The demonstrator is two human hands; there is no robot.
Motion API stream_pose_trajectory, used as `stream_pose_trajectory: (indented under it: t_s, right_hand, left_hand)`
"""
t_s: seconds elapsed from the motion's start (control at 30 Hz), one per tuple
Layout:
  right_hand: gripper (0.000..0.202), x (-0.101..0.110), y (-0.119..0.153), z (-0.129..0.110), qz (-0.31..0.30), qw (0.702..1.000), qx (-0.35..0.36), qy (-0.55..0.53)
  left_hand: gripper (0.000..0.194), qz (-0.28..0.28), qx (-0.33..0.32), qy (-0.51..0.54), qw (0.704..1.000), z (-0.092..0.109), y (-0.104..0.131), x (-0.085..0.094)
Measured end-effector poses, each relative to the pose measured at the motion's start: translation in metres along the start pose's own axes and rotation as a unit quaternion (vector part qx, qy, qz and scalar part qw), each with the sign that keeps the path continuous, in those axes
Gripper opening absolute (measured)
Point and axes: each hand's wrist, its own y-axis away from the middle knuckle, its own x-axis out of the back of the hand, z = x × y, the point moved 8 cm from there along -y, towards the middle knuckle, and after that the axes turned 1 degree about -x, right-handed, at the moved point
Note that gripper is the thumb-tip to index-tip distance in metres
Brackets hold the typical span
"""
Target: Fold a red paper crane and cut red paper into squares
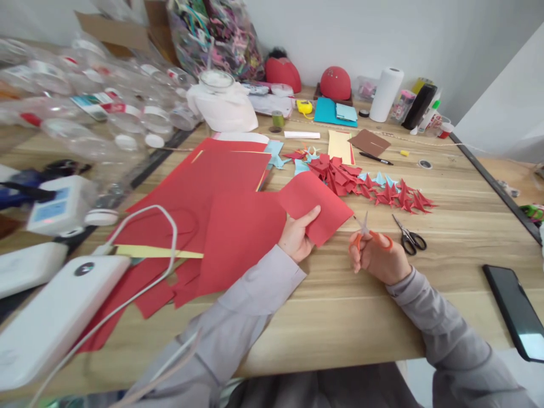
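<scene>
My left hand (298, 236) pinches a piece of red paper (317, 205), its thumb lying on top. That paper is raised a little above the table and overlaps a larger red sheet (242, 238). In my right hand (380, 258) is a pair of orange-handled scissors (370, 238), fingers in the loops. Their blades stand slightly apart and point away from me, close to the paper's right corner. Just right of that hand lies a second pair of scissors (410, 235) with black handles. Folded red paper cranes (340, 175) are heaped beyond the held paper.
Large red sheets (225, 170) and red offcuts (155, 294) cover the left side. A white power bank (63, 317) with a looping cable lies at front left. Plastic bottles (123, 119) crowd the back left. A phone (514, 311) rests at the right edge. A black pen (376, 158) lies behind the cranes.
</scene>
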Motion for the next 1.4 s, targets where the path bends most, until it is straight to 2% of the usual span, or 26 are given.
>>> stream_pose_trajectory:
  t_s: [0.07,0.23,0.47,0.63,0.83,0.93,1.03,1.17,1.4]
  right_hand:
    - [0.050,-0.006,0.000,0.005,-0.034,0.999,-0.017,-0.015]
    - [0.048,-0.012,0.001,0.007,-0.058,0.998,-0.018,-0.031]
    - [0.046,-0.011,0.002,0.006,-0.066,0.996,-0.010,-0.065]
    - [0.042,-0.009,0.000,0.001,-0.073,0.992,0.018,-0.101]
    - [0.046,-0.002,-0.001,0.002,-0.042,0.997,0.027,-0.052]
    - [0.049,-0.001,-0.001,0.003,-0.031,0.998,0.033,-0.040]
    - [0.056,-0.004,-0.001,0.003,-0.048,0.997,0.047,-0.033]
    - [0.066,-0.004,-0.001,0.003,-0.046,0.997,0.062,0.007]
    - [0.079,-0.007,0.000,0.001,-0.039,0.995,0.075,0.058]
  left_hand:
    - [0.055,0.000,0.005,0.002,1.000,0.000,0.000,0.000]
    - [0.055,-0.010,0.007,0.001,1.000,-0.001,0.002,-0.002]
    - [0.050,-0.009,0.002,0.017,1.000,-0.001,0.003,-0.003]
    - [0.043,-0.051,0.042,0.015,0.998,-0.010,0.006,-0.008]
    - [0.053,-0.064,0.052,0.009,0.997,-0.010,0.005,-0.009]
    - [0.036,-0.041,0.089,0.040,0.994,-0.011,0.007,-0.007]
    - [0.022,-0.011,0.136,0.077,0.988,-0.014,0.011,-0.004]
    - [0.022,-0.025,0.134,0.090,0.987,-0.008,0.012,-0.005]
    - [0.023,-0.036,0.155,0.045,0.986,-0.010,0.011,-0.005]
